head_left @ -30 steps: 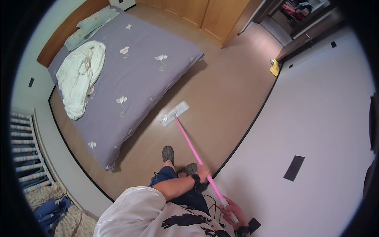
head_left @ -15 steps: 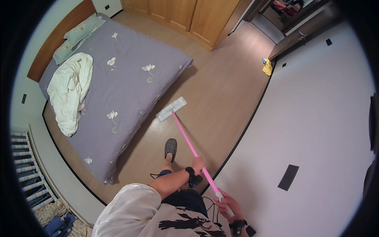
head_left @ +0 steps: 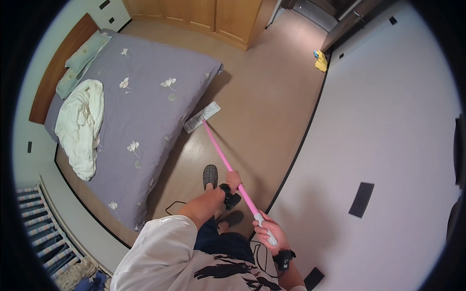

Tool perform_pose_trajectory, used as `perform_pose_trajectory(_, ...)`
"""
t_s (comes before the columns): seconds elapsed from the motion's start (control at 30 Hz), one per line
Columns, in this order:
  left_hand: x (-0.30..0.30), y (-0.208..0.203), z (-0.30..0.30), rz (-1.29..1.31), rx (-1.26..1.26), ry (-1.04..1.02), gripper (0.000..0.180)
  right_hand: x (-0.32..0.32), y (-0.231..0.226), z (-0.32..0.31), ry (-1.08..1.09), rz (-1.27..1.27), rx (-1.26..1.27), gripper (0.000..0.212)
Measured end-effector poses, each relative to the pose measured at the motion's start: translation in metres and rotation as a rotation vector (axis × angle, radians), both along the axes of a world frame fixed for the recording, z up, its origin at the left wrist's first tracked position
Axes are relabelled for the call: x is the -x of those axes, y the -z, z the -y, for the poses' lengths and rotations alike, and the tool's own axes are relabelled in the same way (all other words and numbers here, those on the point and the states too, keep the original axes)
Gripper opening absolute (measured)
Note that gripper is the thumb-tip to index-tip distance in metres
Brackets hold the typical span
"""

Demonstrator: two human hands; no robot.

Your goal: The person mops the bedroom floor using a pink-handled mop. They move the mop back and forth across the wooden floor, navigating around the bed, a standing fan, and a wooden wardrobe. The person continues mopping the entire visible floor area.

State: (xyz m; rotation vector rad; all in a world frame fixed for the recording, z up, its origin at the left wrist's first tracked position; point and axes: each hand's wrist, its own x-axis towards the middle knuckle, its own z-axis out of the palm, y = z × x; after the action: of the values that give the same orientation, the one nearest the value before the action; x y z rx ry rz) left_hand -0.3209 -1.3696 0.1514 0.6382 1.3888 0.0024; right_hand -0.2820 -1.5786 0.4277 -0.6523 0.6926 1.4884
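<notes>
A flat mop (head_left: 215, 140) with a long pink pole slants away from me across the floor. Its pale rectangular head (head_left: 203, 117) lies flat on the boards, with one end against the edge of the bed's hanging sheet. Partway down the pole, my left hand (head_left: 233, 181) is wrapped round the pink tube. My right hand (head_left: 270, 232) grips the white handle at the upper end, close to my body. Both wrists carry dark strapped devices. Beside the mop pole is my foot in a checked slipper (head_left: 210, 175).
The bed (head_left: 150, 97) with a purple flowered sheet fills the left; a white quilt (head_left: 82, 128) lies crumpled on it. A wooden wardrobe (head_left: 233, 24) stands at the far side. A white wall (head_left: 378, 121) runs along the right. A yellow cloth item (head_left: 321, 62) lies near the door.
The mop head has slid farther forward and left, up to the bed's edge. Both hands have moved forward with the pole, and a second slipper now shows.
</notes>
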Motion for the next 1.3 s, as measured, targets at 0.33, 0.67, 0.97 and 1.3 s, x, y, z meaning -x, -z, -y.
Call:
perform_pose_trajectory(0.33,0.018,-0.051,0.329,0.023,0.003,0.348,0.036,0.061,-0.11,0.265,0.247,0.015,0.191,0.07)
perform_pose_trajectory(0.67,-0.038,-0.02,0.251,0.116,-0.073,0.48,0.029,0.035,-0.085,0.185,0.294,0.071,0.183,0.072)
perform_pose_trajectory(0.97,-0.146,0.086,0.024,0.204,-0.41,0.796,0.024,-0.042,0.031,0.01,0.284,0.15,0.039,0.064)
perform_pose_trajectory(1.3,-0.058,0.074,0.137,0.416,-0.368,1.044,0.024,0.049,0.012,0.13,0.477,0.039,-0.034,0.07)
